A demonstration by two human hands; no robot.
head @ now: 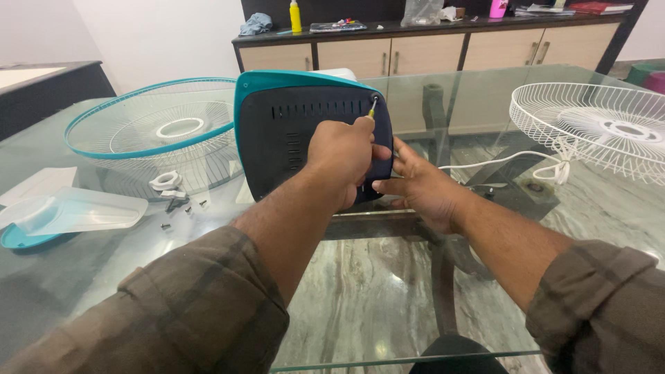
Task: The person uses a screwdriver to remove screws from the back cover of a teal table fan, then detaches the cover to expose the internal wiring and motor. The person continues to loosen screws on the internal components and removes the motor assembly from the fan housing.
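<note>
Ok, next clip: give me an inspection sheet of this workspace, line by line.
Surface: glass table over a marbled floor.
Job's things: dark fan base panel with teal rim, tilted up on edge; screwdriver at its upper corner.
Clutter: teal fan guard, white fan guard, clear fan blade, white ring nut, loose screws.
Hands: left hand gripping the screwdriver; right hand steadying the panel's edge.
Cables: white cord, bundled near the white guard.
Surroundings: sideboard with bottles and papers.
</note>
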